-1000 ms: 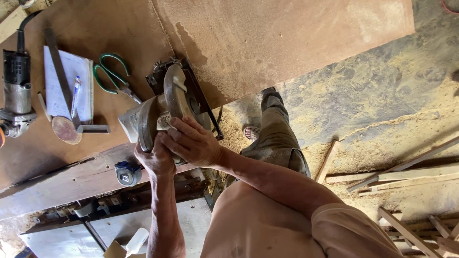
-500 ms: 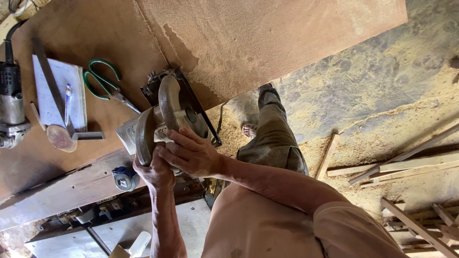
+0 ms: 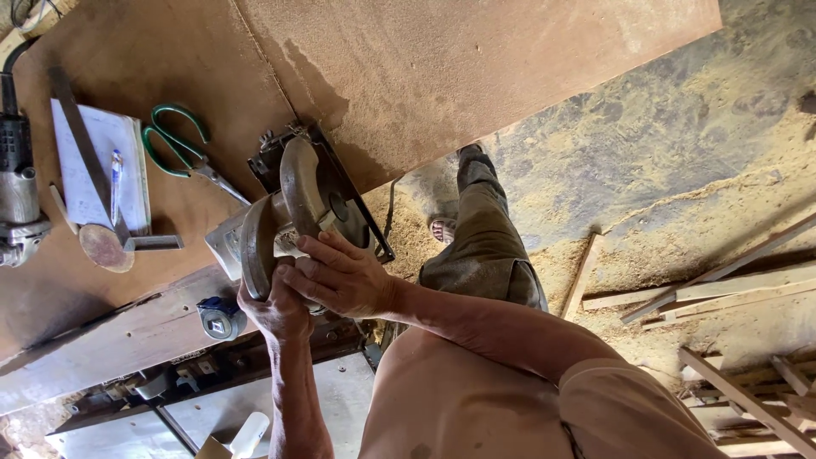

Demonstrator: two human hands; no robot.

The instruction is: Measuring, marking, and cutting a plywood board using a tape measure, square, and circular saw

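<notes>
The saw (image 3: pixel 297 204) under the right hand (image 3: pixel 344 276) is dull grey metal, its handles worn to a brownish sheen, on a black base plate. The left hand (image 3: pixel 272 310) grips the grey rear handle. The board (image 3: pixel 442 76) beyond the hands is reddish brown, dusted pale with sawdust. Further out from the left hand lie scissors (image 3: pixel 183 153) with green handles, a white notepad (image 3: pixel 102 166) with a blue pen (image 3: pixel 116 174), and a grey and black grinder (image 3: pixel 17 195). The trousers (image 3: pixel 484 246) near the right wrist are olive green.
</notes>
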